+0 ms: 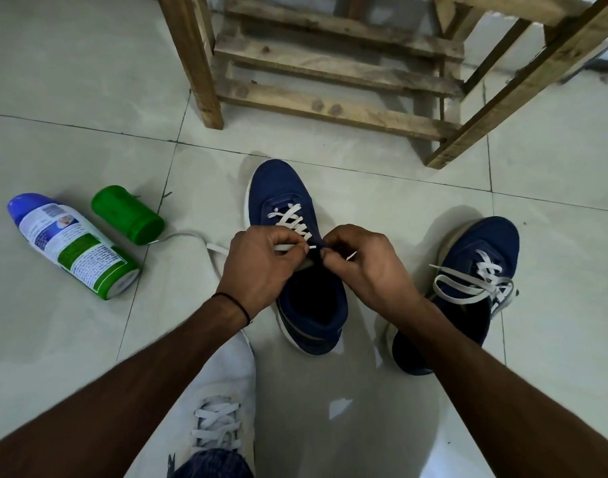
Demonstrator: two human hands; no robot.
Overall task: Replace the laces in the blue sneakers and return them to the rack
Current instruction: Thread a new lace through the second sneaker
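A blue sneaker (278, 188) stands on the tiled floor in the middle, toe pointing away, its white lace (289, 217) crossed through the front eyelets. My left hand (257, 267) pinches the lace's white tip over the shoe's opening. My right hand (361, 267) pinches the shoe's blue eyelet edge next to that tip. The lace's other end (192, 236) trails left across the floor. A second blue sneaker (475, 250) lies to the right, fully laced with a loose white bow.
A wooden rack (330, 81) stands just behind the sneakers. A spray can (75, 246) and its green cap (130, 215) lie on the floor at the left. My own white shoe (220, 391) is in the foreground.
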